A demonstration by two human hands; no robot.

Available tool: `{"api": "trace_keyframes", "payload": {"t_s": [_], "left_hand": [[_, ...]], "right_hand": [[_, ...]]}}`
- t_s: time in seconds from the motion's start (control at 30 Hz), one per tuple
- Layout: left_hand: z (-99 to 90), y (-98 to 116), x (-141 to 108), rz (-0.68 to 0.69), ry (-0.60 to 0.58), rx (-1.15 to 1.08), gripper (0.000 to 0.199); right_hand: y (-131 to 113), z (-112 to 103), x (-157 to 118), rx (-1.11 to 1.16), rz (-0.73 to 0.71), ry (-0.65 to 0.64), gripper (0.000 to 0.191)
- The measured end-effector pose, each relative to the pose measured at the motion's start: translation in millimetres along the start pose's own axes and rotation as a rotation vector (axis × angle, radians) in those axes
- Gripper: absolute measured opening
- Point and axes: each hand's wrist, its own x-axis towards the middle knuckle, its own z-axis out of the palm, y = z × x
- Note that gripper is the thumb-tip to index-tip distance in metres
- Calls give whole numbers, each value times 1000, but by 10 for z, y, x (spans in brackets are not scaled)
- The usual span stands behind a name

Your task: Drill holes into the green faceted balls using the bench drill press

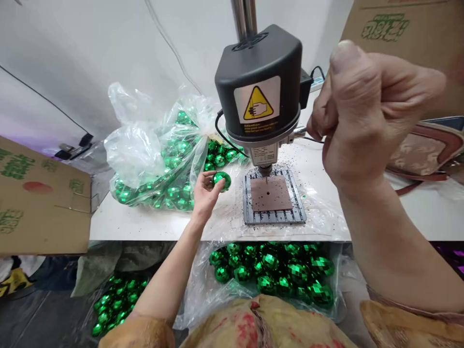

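Observation:
My left hand (205,195) grips a shiny green faceted ball (222,181) between thumb and fingers, above the table and left of the drill plate. On the right, my right hand (357,106) is closed in a fist high up beside the drill press (259,92). The metal lever (300,132) of the press runs into that fist; its far end is hidden by the fingers. Under the drill bit lies a brown square board (271,193) with a small hole. It rests on a grey slotted base plate (275,221) strewn with dark shavings.
Clear plastic bags (170,150) of green balls stand at the back left. More green balls (286,270) fill a lined container below the table edge, others (119,299) at lower left. Cardboard boxes stand left (39,203) and right (409,43); a bag (424,150) lies right.

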Motion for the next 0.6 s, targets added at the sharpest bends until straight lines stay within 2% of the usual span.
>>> {"api": "trace_keyframes", "payload": {"t_s": [0.07,0.13,0.3,0.47,0.6], "left_hand": [[205,115,-143,-150,-46,-359,49],[409,167,-238,-234,-76,-504,55],[747,59,-280,-203,-137,-495,57],[861,-69,-277,-147,-176,-401,57],[913,-99,-288,-89,-201,-342,53]], "right_hand": [[-9,8,-1,16,10,15,48],[-11,15,3,42,-1,20,49],[-5,15,28,62,-11,-7,56],[-13,30,34,48,-48,11,63],[-17,34,23,-81,-10,11,66]]}}
